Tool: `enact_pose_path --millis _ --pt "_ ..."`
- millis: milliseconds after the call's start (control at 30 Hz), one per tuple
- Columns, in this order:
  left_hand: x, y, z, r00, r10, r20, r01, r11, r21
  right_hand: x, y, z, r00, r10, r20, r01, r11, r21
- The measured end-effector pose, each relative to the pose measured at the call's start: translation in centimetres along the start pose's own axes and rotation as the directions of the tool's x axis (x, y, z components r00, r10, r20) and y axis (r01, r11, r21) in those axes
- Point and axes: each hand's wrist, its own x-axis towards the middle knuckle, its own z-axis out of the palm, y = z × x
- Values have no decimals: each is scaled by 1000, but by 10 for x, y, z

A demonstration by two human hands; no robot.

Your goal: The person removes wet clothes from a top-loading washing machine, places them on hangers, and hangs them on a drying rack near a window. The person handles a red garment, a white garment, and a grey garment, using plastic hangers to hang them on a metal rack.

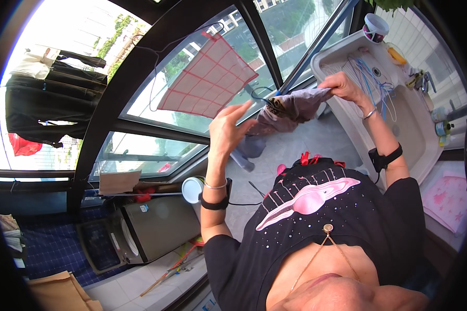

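A greyish-mauve garment (295, 110) with a dark patterned patch hangs before me. My right hand (344, 88) pinches its upper right end and stretches it to the right. A dark blue looped piece (260, 93), apparently a hanger hook, shows at the garment's left side. My left hand (229, 126) is raised at the garment's left end, fingers and thumb apart, with nothing between them. Its thumb tip lies close to the cloth; contact cannot be told. Lower down, a bluish-grey piece of cloth (251, 147) hangs below the garment.
A red-checked cloth (210, 76) hangs by the window. To the right stands a laundry sink (408, 128) holding several wire hangers (369, 77), with a white bucket (376, 27) at its far corner. A washing machine (165, 225) stands at lower left; dark clothes (54, 101) hang outside.
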Motion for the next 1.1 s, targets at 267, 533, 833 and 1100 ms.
enact_pose_path --millis 267,533,833,1100 --pt "4 7 39 874 235 426 93 779 -620 25 -11 21 998 -39 -50 35 996 -84" --pt "-29 -5 97 936 -199 291 352 584 -732 14 -32 101 910 -185 -372 32 924 -381" --pt "-16 5 83 976 -149 159 215 762 -611 19 -19 170 959 -18 -282 30 999 40" --pt "-25 -14 82 915 -209 346 404 447 -798 6 -35 162 925 208 -318 -91 934 344"
